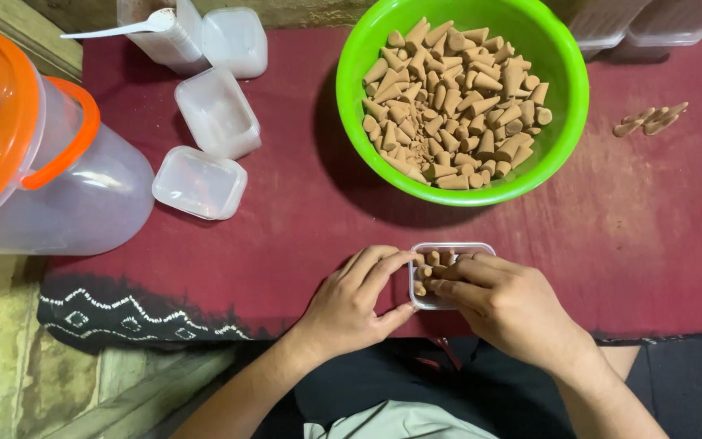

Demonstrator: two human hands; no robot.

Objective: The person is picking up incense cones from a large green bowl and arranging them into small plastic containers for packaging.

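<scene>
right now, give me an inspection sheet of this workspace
surface: dark red cloth with a patterned black edge
job's things: small clear box partly filled with tan cones; green bowl full of the same cones
clutter: empty clear boxes, white spoon, few loose cones, big clear jug with orange lid
grippers: left hand steadies the box's side; right hand has its fingers in the box
cables: nothing seen
surroundings: more clear containers at the far edge
</scene>
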